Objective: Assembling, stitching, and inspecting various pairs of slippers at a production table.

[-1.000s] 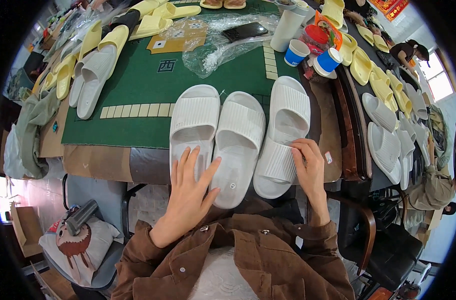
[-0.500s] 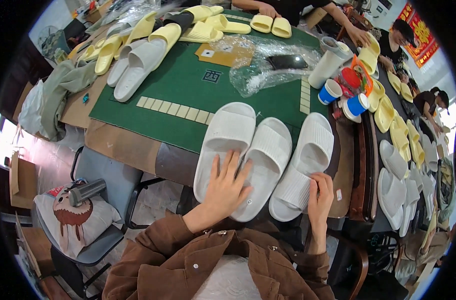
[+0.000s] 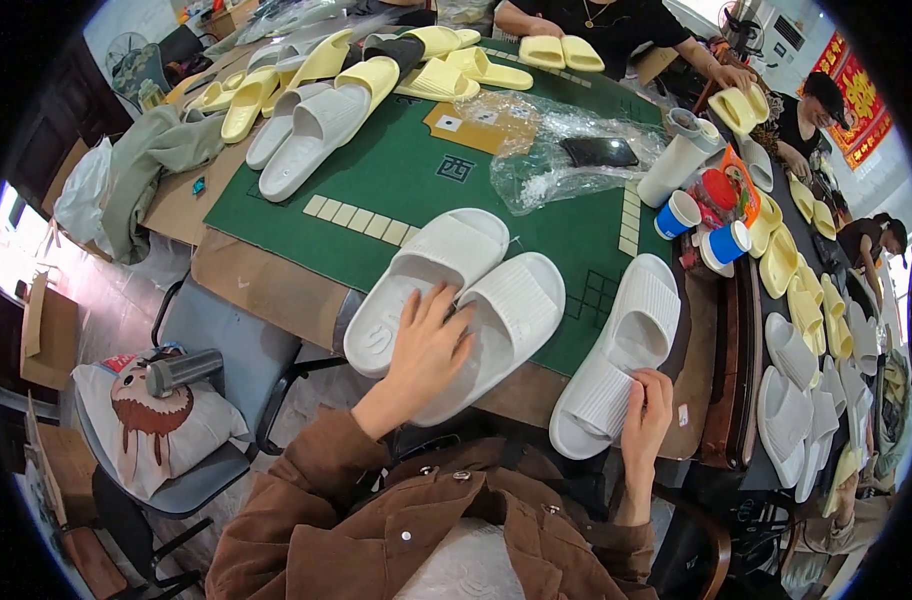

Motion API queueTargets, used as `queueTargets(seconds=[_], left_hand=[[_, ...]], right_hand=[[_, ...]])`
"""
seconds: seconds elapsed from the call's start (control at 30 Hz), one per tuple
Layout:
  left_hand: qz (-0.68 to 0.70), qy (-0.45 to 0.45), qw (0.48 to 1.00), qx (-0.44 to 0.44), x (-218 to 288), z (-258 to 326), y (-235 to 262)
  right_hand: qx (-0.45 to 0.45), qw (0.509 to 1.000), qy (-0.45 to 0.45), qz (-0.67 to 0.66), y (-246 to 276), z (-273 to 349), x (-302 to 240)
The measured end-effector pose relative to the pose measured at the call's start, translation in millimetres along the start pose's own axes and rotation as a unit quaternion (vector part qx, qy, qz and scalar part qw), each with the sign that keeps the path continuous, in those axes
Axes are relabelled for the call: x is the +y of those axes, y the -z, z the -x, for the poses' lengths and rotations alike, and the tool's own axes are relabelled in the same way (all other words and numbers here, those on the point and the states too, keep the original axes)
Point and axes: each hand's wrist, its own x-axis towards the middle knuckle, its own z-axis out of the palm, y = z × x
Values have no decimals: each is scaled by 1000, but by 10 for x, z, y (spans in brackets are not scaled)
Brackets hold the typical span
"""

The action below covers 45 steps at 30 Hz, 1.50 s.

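Two pale grey-white slide slippers (image 3: pixel 521 305) lie side by side at the green table's near edge, angled to the upper right. My left hand (image 3: pixel 426 345) is curled over their adjoining inner edges, its fingertips partly hidden at the foot openings. To their right lies another pair of ribbed white slippers (image 3: pixel 644 300), one overlapping the other with their straps at opposite ends. My right hand (image 3: pixel 646 410) has its bent fingers and thumb on the right edge of that pair, beside the nearer strap.
Yellow slippers (image 3: pixel 456 75) and grey ones (image 3: pixel 316 140) lie at the far left. A phone (image 3: pixel 598 152) rests on clear plastic. Paper cups (image 3: pixel 678 215) and a white bottle (image 3: pixel 681 165) stand at right. People handle slippers beyond. A cushion (image 3: pixel 156 420) sits on a chair at left.
My left hand and its pair have shifted left, widening the gap to the ribbed pair, and the two slippers have turned. The right hand has moved slightly right with the ribbed slippers.
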Motion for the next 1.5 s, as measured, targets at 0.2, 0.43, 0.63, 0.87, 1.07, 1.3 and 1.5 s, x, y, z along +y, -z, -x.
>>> queueTargets(seconds=[0.2,0.43,0.63,0.87,1.07,1.3,1.5], left_hand=[[21,28,999,36,-326,30,96],[62,165,971,160,-1333,-147,722],[-5,193,930,311,-2521,-664,1208],[1,211,922,325,-3149,-1486,1280],[-67,207,956,197,-3545,-1365,1008],[-185,211,956,88,-2665,-1101,838],[-293,266,915,78,-2768,-1387,740]], right_hand=[[4,1000,-11,-7,-22,6,4],[6,1000,-19,-2,-26,-4,-10],[8,1000,-13,18,-37,-12,-4],[8,999,-9,42,-60,-14,-3],[8,999,-30,35,-87,-6,-18],[11,998,-25,51,-59,-19,4],[-1,999,-34,38,-86,-42,-4]])
